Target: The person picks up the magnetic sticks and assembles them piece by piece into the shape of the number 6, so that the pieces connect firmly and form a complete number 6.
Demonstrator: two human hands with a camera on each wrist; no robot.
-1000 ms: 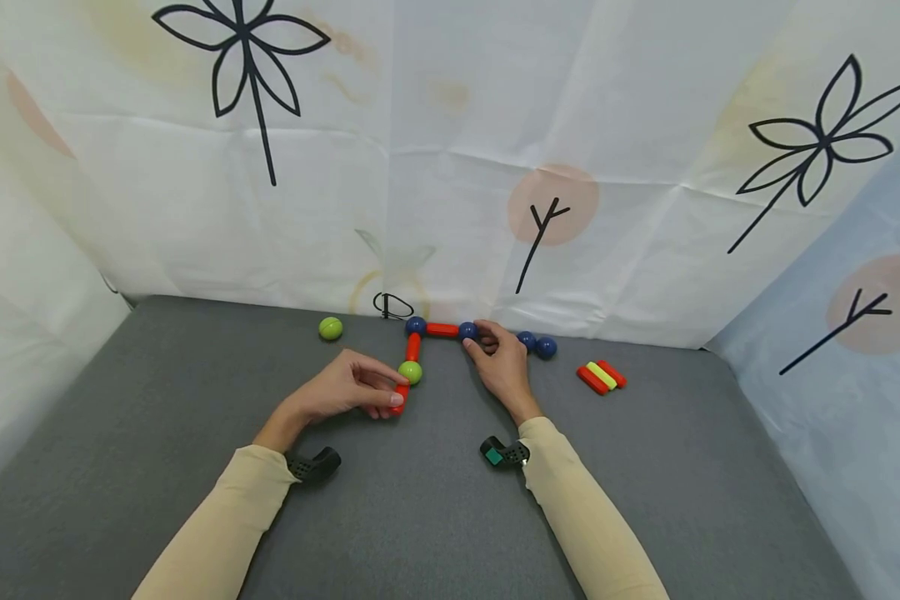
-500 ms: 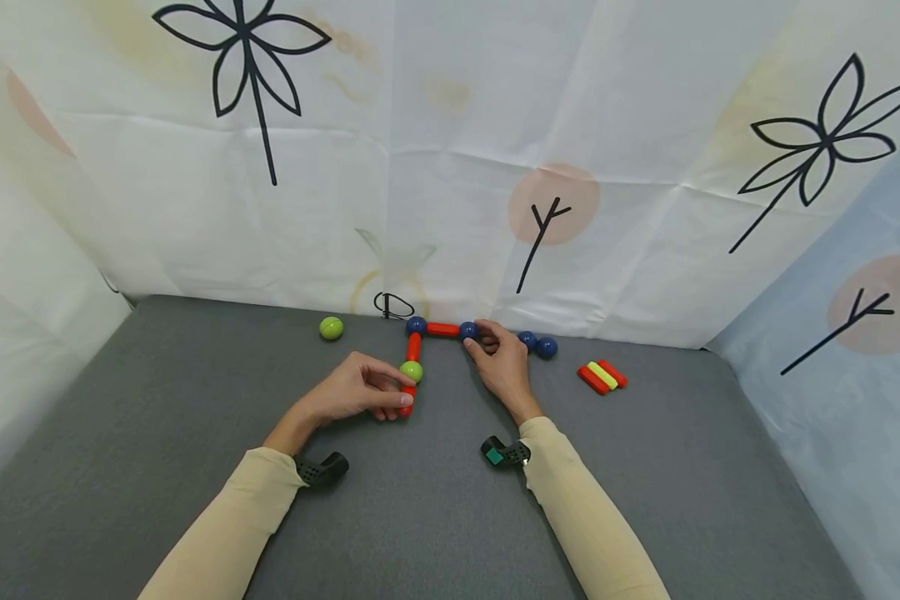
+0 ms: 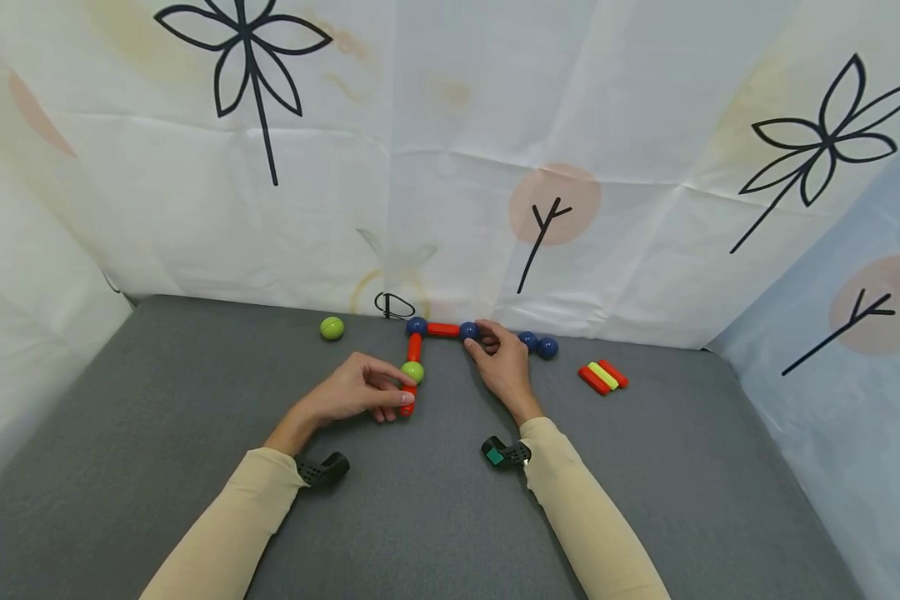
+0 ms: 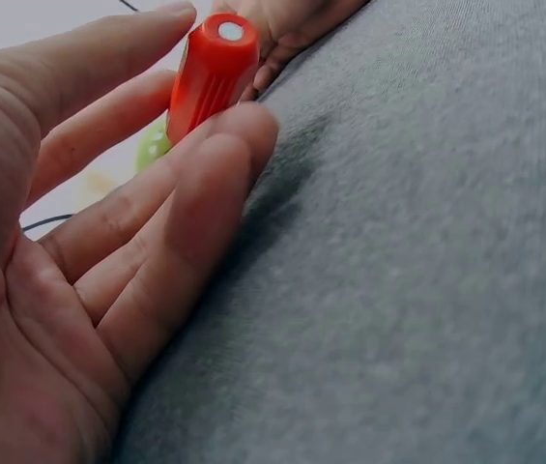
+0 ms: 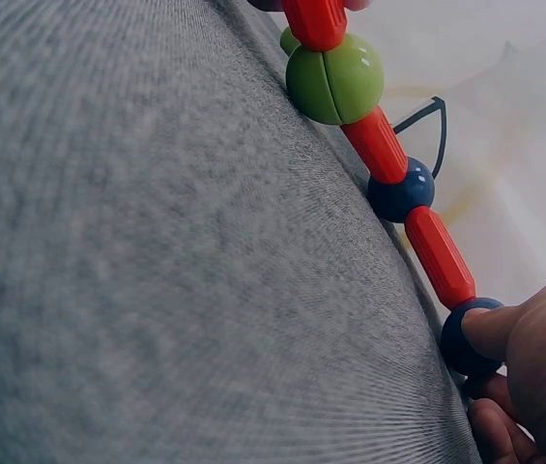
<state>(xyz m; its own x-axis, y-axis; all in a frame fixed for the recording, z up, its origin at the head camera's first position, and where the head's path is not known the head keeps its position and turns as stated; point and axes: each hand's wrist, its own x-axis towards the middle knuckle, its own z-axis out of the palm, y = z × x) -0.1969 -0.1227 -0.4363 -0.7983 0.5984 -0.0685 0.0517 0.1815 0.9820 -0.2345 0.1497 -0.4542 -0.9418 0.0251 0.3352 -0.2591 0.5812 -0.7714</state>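
A chain of red magnetic rods and balls lies in an L shape near the back of the grey table. My left hand point(image 3: 360, 387) pinches the near red rod point(image 4: 210, 82), whose metal end tip shows in the left wrist view. That rod meets a green ball point(image 3: 412, 372). Beyond the ball, another red rod point(image 5: 377, 145) leads to a blue ball point(image 3: 417, 327) at the corner. From there a third red rod point(image 3: 443, 330) runs right to a blue ball point(image 5: 466, 338). My right hand point(image 3: 502, 364) grips this end ball between thumb and fingers.
Two loose blue balls point(image 3: 547, 347) sit just right of my right hand. Farther right lie two red rods and a yellow rod point(image 3: 602, 376) side by side. A loose green ball point(image 3: 332, 328) rests at the back left. A patterned white cloth point(image 3: 450, 233) hangs behind the table.
My left hand has shifted slightly right with the near red rod, which now lines up more nearly straight below the green ball. The right hand has stayed in place on the blue ball.
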